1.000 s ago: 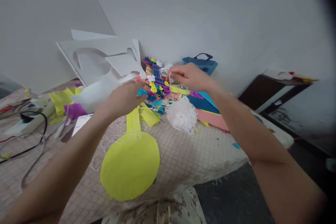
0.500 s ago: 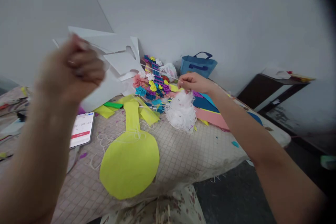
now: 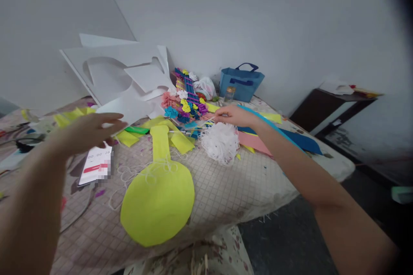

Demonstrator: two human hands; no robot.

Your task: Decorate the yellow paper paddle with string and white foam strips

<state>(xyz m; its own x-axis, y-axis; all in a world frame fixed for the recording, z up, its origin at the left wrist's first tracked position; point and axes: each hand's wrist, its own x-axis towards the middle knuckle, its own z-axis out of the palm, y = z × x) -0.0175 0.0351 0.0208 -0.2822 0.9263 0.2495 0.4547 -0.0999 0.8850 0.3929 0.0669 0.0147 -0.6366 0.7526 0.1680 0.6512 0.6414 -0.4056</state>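
Observation:
My left hand point(image 3: 88, 133) hovers above the left part of the table, its fingers stretched out and apart with nothing in them. Below it lies a phone point(image 3: 95, 167) showing a timer. My right hand point(image 3: 235, 117) pinches white string at the top of a loose tangled bundle of white string point(image 3: 221, 144). A yellow paddle-shaped cutout point(image 3: 159, 204), round with a straight neck, lies flat in front of me. Loose loops of white string point(image 3: 150, 174) run across the base of its neck.
White boards with cut-out shapes point(image 3: 111, 71) lean against the wall. Behind the string bundle are colourful paper flowers point(image 3: 185, 103), a jar point(image 3: 229, 93) and a blue bag point(image 3: 241, 81). Yellow, pink and blue sheets lie under my right forearm. A dark shelf point(image 3: 329, 109) stands at right.
My left hand has dropped from a raised fist and its fingers have opened. My right hand has lowered onto the string bundle, and the stretched strand no longer shows.

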